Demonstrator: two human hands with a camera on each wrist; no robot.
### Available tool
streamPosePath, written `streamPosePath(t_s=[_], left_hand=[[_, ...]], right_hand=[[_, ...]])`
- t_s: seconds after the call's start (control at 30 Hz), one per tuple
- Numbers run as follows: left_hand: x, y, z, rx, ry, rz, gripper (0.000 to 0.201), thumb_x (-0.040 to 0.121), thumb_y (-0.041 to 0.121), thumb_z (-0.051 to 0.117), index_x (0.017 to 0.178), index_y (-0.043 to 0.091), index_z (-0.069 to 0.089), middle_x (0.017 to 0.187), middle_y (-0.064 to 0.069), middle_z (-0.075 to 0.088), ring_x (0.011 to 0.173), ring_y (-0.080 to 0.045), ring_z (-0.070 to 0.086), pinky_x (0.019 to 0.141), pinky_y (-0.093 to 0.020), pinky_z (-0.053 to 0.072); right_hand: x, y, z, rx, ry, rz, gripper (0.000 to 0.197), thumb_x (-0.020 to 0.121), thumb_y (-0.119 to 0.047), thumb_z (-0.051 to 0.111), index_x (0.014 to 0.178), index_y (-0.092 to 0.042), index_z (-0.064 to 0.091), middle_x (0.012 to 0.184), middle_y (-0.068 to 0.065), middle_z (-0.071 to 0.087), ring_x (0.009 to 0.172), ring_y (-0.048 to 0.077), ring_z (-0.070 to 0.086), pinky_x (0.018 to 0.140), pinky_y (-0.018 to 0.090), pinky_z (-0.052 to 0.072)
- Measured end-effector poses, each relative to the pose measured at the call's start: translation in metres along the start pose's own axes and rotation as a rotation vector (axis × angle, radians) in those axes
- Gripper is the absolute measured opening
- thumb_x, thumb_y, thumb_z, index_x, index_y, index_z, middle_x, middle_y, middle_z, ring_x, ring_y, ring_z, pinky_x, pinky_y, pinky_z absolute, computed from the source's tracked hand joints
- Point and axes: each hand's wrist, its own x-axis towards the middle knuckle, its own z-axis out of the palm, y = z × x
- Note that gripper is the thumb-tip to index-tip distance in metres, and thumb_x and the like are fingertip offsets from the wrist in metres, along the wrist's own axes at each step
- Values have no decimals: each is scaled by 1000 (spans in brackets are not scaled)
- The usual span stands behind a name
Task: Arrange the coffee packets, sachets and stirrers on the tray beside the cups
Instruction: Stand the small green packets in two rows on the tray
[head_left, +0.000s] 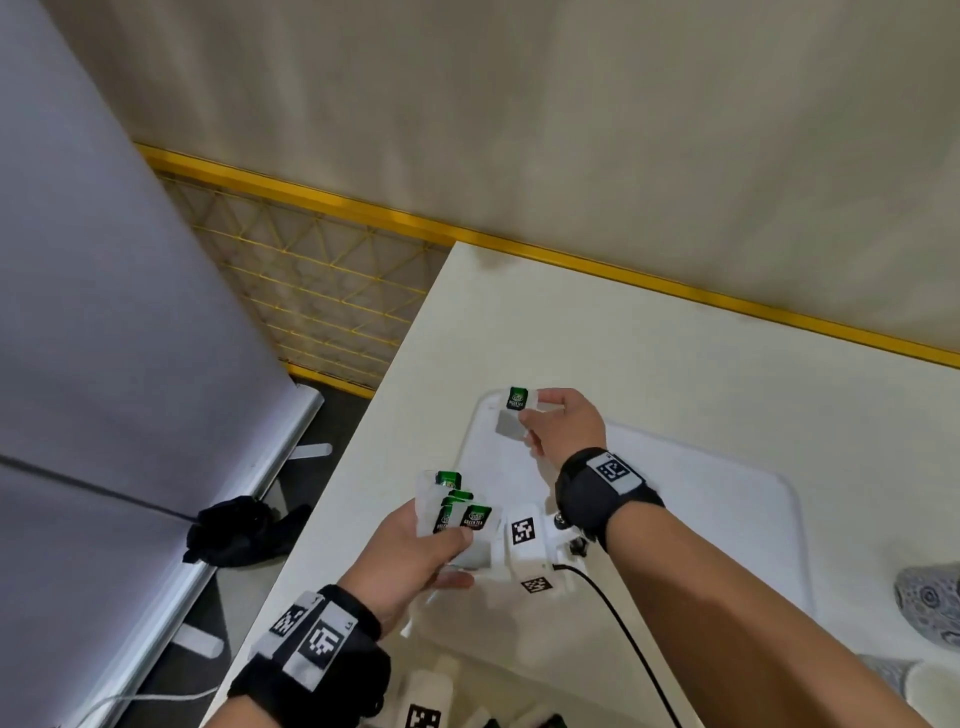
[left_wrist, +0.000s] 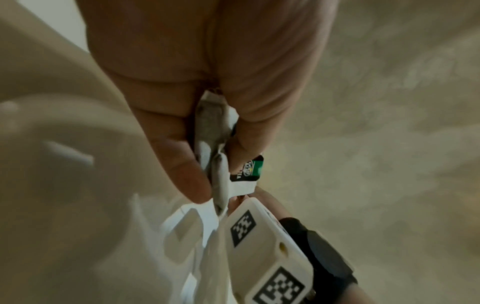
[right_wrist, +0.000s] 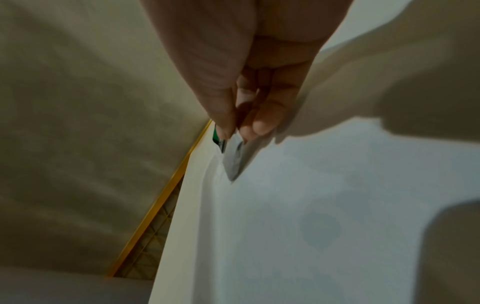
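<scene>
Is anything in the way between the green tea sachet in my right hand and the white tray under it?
Nothing visible. The right hand pinches the green-and-white tea sachet over the far left corner of the white plastic tray, whose surface there is bare.

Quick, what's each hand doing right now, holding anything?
Left hand: grips a fanned bunch of white green-topped tea sachets.
Right hand: pinches one white green-topped tea sachet over the white plastic tray.

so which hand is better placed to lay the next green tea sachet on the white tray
Right. The right hand already pinches a single green-and-white tea sachet over the far-left corner of the white plastic tray. The left hand grips a fanned stack of sachets at the tray's near edge.
</scene>
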Motion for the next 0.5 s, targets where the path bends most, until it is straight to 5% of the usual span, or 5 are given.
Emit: streamPosePath(t_s=[0.13, 0.4, 0.5], left_hand=[[6, -4, -1, -11, 26, 11, 32, 72, 11, 72, 103, 10, 65, 88, -5, 75, 71, -17, 70, 59, -31, 57], [10, -2, 2, 18, 45, 14, 24, 77, 5, 74, 99, 12, 66, 86, -8, 72, 69, -19, 68, 57, -31, 56], [13, -2, 2, 1, 60, 4, 15, 84, 5, 66, 98, 8, 65, 87, -12, 70, 66, -19, 67, 59, -32, 57]], right_hand=[[9, 7, 6, 15, 38, 14, 24, 82, -10, 68, 98, -21, 56, 77, 3, 59, 55, 18, 57, 59, 30, 52], [17, 10, 6, -173, 63, -65, 30, 79, -20, 72, 101, -24, 52, 89, 4, 62, 69, 18, 63, 70, 37, 57], [18, 10, 6, -240, 50, -95, 30, 80, -21, 71, 101, -24, 50, 92, 4, 61, 73, 17, 60, 67, 31, 52]])
